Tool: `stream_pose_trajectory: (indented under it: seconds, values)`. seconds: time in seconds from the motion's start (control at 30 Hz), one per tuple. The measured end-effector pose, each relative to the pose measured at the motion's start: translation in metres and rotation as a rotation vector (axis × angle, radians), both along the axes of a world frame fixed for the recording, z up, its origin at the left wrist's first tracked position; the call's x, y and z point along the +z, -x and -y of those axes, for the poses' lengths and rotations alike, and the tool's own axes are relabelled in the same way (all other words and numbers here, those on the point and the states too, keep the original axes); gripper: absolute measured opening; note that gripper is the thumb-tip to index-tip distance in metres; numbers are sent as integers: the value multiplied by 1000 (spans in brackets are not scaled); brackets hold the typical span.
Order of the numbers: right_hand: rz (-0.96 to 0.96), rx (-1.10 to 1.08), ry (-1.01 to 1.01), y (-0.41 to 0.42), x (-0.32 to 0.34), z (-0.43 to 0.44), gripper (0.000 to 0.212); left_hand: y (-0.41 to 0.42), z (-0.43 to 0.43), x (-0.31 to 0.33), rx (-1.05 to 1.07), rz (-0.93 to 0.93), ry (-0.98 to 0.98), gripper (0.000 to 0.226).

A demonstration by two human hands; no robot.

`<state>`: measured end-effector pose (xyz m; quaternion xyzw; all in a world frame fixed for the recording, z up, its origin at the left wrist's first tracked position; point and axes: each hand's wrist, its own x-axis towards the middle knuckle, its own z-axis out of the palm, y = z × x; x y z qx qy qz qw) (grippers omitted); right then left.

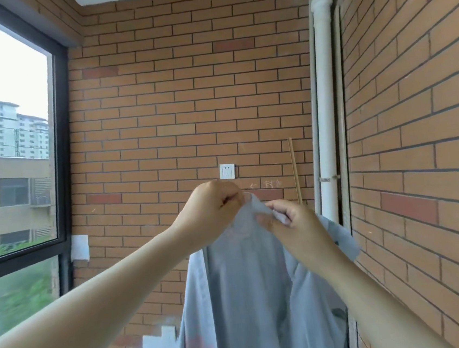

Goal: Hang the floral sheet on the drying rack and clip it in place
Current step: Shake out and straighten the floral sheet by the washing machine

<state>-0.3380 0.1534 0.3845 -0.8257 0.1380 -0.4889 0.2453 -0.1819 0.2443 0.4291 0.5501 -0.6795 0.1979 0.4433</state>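
The sheet (248, 285) is held up in front of the brick wall (186, 93), just below a white socket (227, 171), and hangs from both hands down past the lower edge of the view. It is made of thin, soft, pale blue-grey cloth that falls in long loose folds. A faint reddish print can be made out low on its left side, too blurred to be told as flowers.

Its bunched top edge is pinched by the left hand (214, 203), whose fingers are curled in against the thumb. Just beside it, a crumpled fold of the same edge is gripped between the thumb and bent fingers of the right hand (292, 221).

The wall is laid in flat orange-tan bricks with dark joints, a few darker red ones among them. Pale scrawled marks are seen on one brick right of the socket, but cannot be read. A smooth white pipe (326, 107) runs up the corner, with a thin wooden stick (295, 169) beside it. A dark-framed window (63, 163) is set at the left.
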Motion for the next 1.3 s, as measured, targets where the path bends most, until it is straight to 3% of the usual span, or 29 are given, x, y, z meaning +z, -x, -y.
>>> stream_pose_trajectory:
  seconds: [0.07, 0.2, 0.47, 0.6, 0.8, 0.93, 1.07, 1.17, 1.23, 1.3]
  values:
    - [53, -48, 38, -2, -5, -2, 48, -2, 2, -9, -3, 0, -27, 41]
    - [37, -241, 192, -6, 13, -3, 38, -14, 14, -44, 52, -104, -40, 26]
    - [100, -311, 336, 3, 51, 6, 34, -47, 33, -122, 184, -289, -169, 6]
    - [115, -341, 362, 7, 54, 11, 41, -68, 35, -151, 197, -374, -201, 8]
    - [143, -411, 349, 13, 52, 24, 36, -82, 39, -173, 209, -413, -300, 35]
    - [76, -525, 359, 24, 50, 44, 42, -101, 31, -130, 162, -767, -103, 36]
    - [41, -638, 362, 35, 58, 60, 46, -115, 11, -3, 267, -477, 131, 39]
    - [259, -695, 403, 38, 88, 61, 37, -100, 5, 74, 277, -330, 315, 44]
    - [338, -710, 410, 38, 108, 58, 37, -99, 9, 86, 319, -278, 384, 43]
    - [189, -732, 347, 36, 112, 58, 45, -103, 13, 75, 351, -243, 301, 45]
